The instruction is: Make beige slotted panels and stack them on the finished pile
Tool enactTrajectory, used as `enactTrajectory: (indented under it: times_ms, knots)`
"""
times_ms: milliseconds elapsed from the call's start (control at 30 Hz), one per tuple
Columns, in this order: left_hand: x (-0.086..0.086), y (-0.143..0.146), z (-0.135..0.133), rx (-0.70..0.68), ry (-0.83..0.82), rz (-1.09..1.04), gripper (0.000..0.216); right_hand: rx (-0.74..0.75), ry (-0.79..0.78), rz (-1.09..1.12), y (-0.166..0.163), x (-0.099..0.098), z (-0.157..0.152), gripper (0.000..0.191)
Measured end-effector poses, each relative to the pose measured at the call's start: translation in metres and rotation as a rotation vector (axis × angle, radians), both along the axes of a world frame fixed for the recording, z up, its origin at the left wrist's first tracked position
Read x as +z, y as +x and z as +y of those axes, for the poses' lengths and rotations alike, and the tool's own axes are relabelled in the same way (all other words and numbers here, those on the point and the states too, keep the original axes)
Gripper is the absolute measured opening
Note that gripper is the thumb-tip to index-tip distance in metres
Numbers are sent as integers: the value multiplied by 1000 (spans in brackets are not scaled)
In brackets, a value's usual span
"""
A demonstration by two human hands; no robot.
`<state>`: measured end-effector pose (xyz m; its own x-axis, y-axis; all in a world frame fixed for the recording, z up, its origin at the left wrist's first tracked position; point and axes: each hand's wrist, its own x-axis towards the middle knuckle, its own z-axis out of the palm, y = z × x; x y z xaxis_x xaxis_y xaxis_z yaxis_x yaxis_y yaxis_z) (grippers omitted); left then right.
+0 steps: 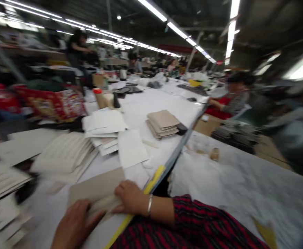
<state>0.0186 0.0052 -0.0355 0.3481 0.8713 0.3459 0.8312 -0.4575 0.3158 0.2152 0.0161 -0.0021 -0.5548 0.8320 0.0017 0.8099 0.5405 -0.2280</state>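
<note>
A taupe sheet of fabric-like material (99, 185) lies on the white worktable in front of me, with a folded strip along its near side. My left hand (75, 221) rests on its left part, fingers laid over the material and thumb spread towards the strip. On the right end, my right hand (130, 197) presses down with its thumb apart from the fingers; a silver bracelet circles that wrist. Both hands touch the sheet, slightly blurred. Beyond it lie white sheets (133, 148) and a stack of folded taupe pieces (163, 122).
A yellow strip (153, 180) runs along the table edge beside my right forearm. Stacked cream sheets (63, 154) crowd the left. A red patterned bag (53, 100) stands behind them. Another table (234, 180) adjoins at right, where a co-worker (234, 95) sits.
</note>
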Motion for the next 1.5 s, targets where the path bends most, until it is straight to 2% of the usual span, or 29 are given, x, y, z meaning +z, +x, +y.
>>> enactTrajectory:
  times_ms: [67,167,233,367,467,533,600,667,800,900,967,1100,1200,1300,1400,1500]
  knots:
    - [-1,-14,-5,125,-22,105,34,-37,37,78,-3,-4,4,46]
    - [-4,-8,-1,50,-6,161,29,18,108,161,-11,-12,8,35]
    - [-2,0,1,58,-42,167,26,58,111,177,-13,-14,7,31]
    - [6,-3,1,224,-110,194,31,2,99,154,-10,-10,12,30]
    - [8,-10,6,343,-91,222,33,-38,103,134,-12,-7,22,26]
    - [8,-7,10,308,-46,202,27,-30,132,141,-19,-9,27,22]
    - [6,-1,14,187,-25,163,23,-5,164,151,-26,-14,29,23]
    - [5,2,17,135,-49,138,23,-4,175,155,-29,-18,30,22]
    - [7,-10,17,297,-102,150,21,-63,152,133,-19,-17,35,17]
    - [5,-17,18,395,-79,175,22,-72,138,125,-14,-14,41,15]
    - [1,-13,21,345,-28,168,24,-41,154,146,-20,-16,46,18]
    - [-8,3,30,148,10,126,33,28,203,165,-37,-24,52,27]
    - [-9,3,33,180,-16,120,34,-6,209,143,-40,-25,53,22]
    - [-5,-9,31,232,-36,133,36,-47,201,127,-28,-21,57,21]
    - [-4,-23,29,248,-44,153,37,8,183,122,-8,-18,67,19]
    - [-6,-31,27,263,-76,212,43,90,198,46,11,-16,75,28]
